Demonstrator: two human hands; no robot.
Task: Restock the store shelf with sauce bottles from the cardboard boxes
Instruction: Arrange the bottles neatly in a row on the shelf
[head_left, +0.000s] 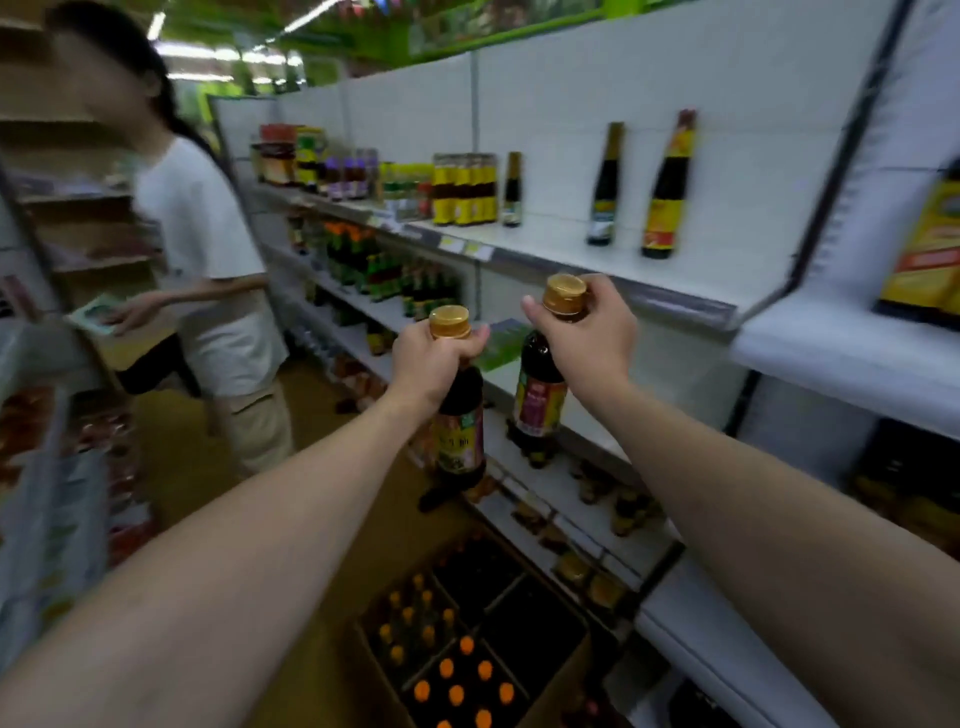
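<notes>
Two sauce bottles upright, caps up.
Left hand (431, 364) grips left bottle (461, 436) by the neck, right hand (589, 335) grips right bottle (537, 400) by the cap, before the shelf's (571, 244) front edge, above cardboard boxes (566, 675) on the aisle floor.

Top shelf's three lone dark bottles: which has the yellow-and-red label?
The rightmost bottle, nearest the camera; the middle bottle and the small left bottle carry pale labels under gold necks.

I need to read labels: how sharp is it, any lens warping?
Head view: motion blur smears the shelf bottles and the label of the bottle in the left hand; its gold cap is crisper; the wide lens bows the top shelf; ceiling lights glare.
</notes>
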